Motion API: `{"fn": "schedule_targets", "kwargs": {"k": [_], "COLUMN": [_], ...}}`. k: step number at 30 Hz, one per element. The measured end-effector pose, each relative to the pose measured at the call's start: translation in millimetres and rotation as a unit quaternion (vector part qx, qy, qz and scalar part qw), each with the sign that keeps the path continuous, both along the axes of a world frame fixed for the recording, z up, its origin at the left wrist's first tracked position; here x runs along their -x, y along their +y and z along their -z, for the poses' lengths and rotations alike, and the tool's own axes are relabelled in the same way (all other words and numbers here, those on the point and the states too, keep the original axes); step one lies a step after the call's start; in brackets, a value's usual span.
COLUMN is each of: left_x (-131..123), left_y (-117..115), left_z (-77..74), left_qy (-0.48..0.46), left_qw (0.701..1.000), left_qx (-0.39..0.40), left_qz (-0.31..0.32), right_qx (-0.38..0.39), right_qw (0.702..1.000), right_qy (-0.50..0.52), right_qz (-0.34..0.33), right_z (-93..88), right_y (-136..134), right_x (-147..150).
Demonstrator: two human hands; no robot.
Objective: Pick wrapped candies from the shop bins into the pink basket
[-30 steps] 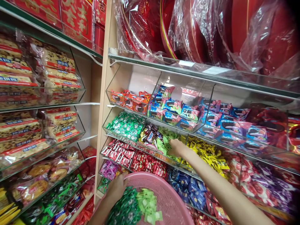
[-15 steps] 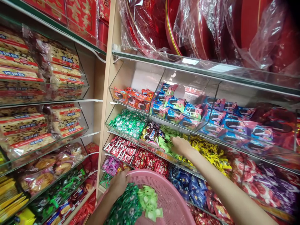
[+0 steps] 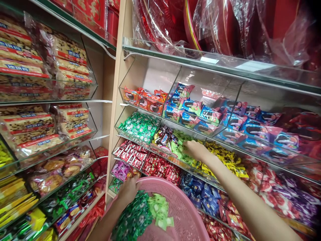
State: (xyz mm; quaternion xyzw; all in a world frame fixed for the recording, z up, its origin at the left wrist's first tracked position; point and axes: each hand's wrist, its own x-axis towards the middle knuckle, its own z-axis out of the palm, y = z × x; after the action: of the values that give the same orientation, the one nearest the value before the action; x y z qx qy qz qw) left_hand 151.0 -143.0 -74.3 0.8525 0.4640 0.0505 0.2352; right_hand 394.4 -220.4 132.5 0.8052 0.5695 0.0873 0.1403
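the left hand is clenched on the far left rim of the pink basket, which sits low in view, before the lower shelves; its near side runs out of view. inside, dark green packets heap against the left wall and a smaller patch of loose light green packets lies beside them, leaving the right part of the basket floor bare and open.

the right hand reaches in over the clear front lip of a shelf bin, its wrist above that edge and its fingertips down at the light green sachets. the fingers are bent, but whether they are pinching a sachet i cannot tell, since the tips are hidden. the sachets lie within the bin, between dark chocolate bars on the left and yellow sweets on the right, so there is little free room sideways.

above the hand, the lip of the next shelf, with blue biscuit packs, leaves a gap the hand fits through. below the bin's lip, red packets fill another bin, just beyond the basket's far rim. the wooden upright bounds these shelves on the left, well apart from the right hand.
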Motion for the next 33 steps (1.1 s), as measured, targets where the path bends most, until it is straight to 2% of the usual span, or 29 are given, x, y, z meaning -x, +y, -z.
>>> {"fn": "schedule_targets", "kwargs": {"k": [4, 9, 20, 26, 30, 33], "left_x": [0.5, 2.1, 0.1, -1.3, -0.9, -1.1], "left_y": [-0.1, 0.5, 1.3, 6.2, 9.0, 9.1], "left_z": [-0.5, 0.1, -3.3, -0.6, 0.0, -0.9], "left_qy": [0.000, 0.008, 0.014, 0.004, 0.007, 0.009], "left_qw": [1.000, 1.000, 1.000, 1.000, 1.000, 0.999], "left_qx": [-0.003, -0.015, -0.022, -0.025, -0.018, -0.023], "left_qz": [0.004, 0.012, 0.013, 0.019, 0.019, 0.022], "right_qx": [0.018, 0.041, 0.026, 0.040, 0.005, -0.040], "right_qw": [0.996, 0.998, 0.999, 0.997, 0.998, 0.999], "right_qy": [0.075, 0.047, 0.046, 0.065, 0.064, 0.032], "right_qz": [-0.033, 0.025, 0.010, 0.032, 0.016, -0.007], "right_z": [-5.4, -3.5, 1.1, -12.0, -19.7, -16.3], "right_y": [3.9, 8.5, 4.9, 2.7, 3.0, 8.1], "right_x": [-9.5, -4.7, -8.1, -7.7, -12.0, -15.7]}}
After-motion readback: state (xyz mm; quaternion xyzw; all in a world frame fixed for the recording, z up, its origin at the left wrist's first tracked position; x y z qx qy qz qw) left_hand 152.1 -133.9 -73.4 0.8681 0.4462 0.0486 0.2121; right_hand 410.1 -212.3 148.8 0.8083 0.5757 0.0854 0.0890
